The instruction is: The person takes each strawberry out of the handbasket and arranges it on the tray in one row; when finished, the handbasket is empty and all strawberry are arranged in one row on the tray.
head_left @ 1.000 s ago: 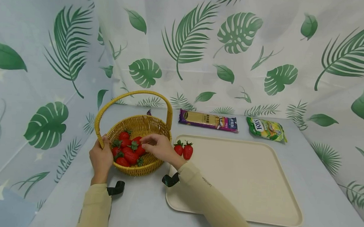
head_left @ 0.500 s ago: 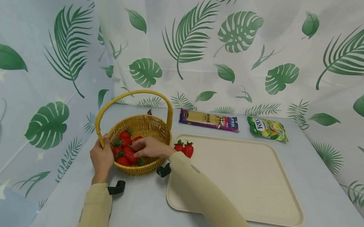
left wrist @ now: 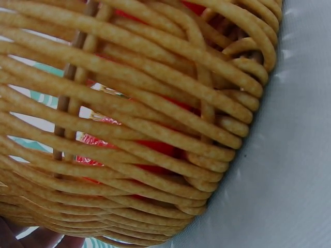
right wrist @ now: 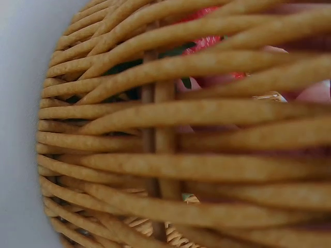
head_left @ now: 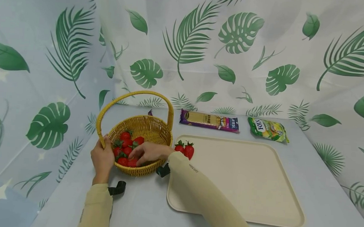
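Note:
A yellow wicker basket (head_left: 136, 172) with a tall arched handle stands on the left of the table, with several red strawberries (head_left: 125, 135) inside. My left hand (head_left: 102, 157) grips its left rim by the foot of the handle. Reaching in over the right rim, my right hand (head_left: 149, 152) has its fingers and thumb around a strawberry (head_left: 132, 163) at the front of the pile; the hand partly hides the fruit. Both wrist views are mostly filled by the woven wall, and red fruit shows through the gaps.
Right of the basket lies a beige tray (head_left: 234, 183), with two strawberries (head_left: 189, 150) at its upper left corner. Behind it are a purple-and-gold packet (head_left: 209, 120) and a green snack bag (head_left: 268, 129). A leaf-patterned curtain (head_left: 199, 77) closes off the back.
My right hand has moved down and toward the front of the basket, and its fingers have closed around a strawberry there. The left hand keeps its grip on the rim.

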`<act>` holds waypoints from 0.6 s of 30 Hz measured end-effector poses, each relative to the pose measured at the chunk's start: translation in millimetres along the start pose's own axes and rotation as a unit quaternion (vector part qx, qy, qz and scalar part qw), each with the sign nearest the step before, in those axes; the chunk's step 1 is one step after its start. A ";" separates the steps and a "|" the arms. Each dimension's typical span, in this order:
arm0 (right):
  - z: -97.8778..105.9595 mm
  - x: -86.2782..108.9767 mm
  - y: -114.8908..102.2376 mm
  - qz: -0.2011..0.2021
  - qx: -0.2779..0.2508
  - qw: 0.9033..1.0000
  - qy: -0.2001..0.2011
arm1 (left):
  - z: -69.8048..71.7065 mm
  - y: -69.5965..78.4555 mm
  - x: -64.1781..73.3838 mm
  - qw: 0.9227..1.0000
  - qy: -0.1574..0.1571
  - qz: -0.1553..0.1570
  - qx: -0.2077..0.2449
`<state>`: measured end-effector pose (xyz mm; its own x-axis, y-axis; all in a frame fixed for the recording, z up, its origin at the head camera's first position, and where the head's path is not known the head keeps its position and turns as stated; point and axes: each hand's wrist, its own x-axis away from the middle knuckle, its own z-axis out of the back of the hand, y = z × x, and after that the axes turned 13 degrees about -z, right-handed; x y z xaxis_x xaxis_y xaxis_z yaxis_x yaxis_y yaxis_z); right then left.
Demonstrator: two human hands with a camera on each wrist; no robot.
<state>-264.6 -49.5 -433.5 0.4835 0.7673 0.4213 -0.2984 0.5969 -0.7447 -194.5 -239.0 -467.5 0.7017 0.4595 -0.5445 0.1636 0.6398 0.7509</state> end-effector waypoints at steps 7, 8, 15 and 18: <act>-0.7 -2.1 -0.3 -0.008 0.052 0.999 -0.005 | 1.1 1.0 -0.4 1.000 0.000 0.001 -0.004; -0.7 -2.0 -0.6 -0.008 0.056 0.998 -0.005 | 1.2 1.1 -0.4 1.000 -0.001 0.002 -0.004; -0.6 -0.9 -1.1 -0.007 0.070 0.997 -0.011 | 1.2 1.8 -0.4 1.000 -0.004 0.004 -0.007; -0.5 -1.1 0.2 -0.006 0.067 0.998 -0.014 | 1.2 2.0 -0.3 1.000 -0.004 0.004 -0.006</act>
<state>-264.8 -50.4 -434.4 0.4647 0.7652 0.4455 -0.4015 0.6306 -0.6642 -193.6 -238.6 -465.5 0.7090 0.4597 -0.5348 0.1487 0.6439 0.7505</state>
